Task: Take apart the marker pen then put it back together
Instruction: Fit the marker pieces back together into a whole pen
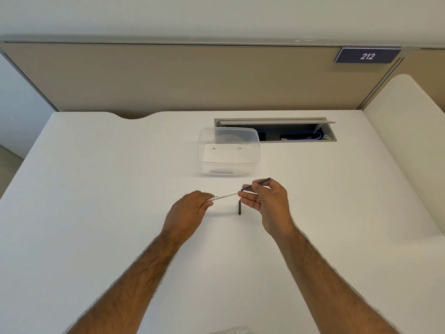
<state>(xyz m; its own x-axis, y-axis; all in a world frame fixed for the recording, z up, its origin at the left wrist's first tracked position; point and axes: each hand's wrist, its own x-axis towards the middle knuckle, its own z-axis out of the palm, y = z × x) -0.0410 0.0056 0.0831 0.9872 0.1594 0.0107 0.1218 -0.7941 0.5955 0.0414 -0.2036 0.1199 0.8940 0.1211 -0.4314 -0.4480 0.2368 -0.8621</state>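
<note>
Pinching the white barrel (pixel 225 196) in my left hand (pixel 190 210), I close my right hand (pixel 266 201) on the dark ink rod (pixel 256 184) between thumb and forefinger, its near end at the barrel's open mouth, both raised above the desk (pixel 120 189). The rod looks light, thin and a little bendy, so I would grip it near the mouth, gently. The barrel seems stiff and smooth; a firm hold at mid-length should do. A small dark cap (pixel 239 207) lies on the desk just below my hands. Beyond sits a clear tub (pixel 230 150), then an open cable hatch (pixel 289 133) and a beige partition (pixel 168 78) tagged 212.
</note>
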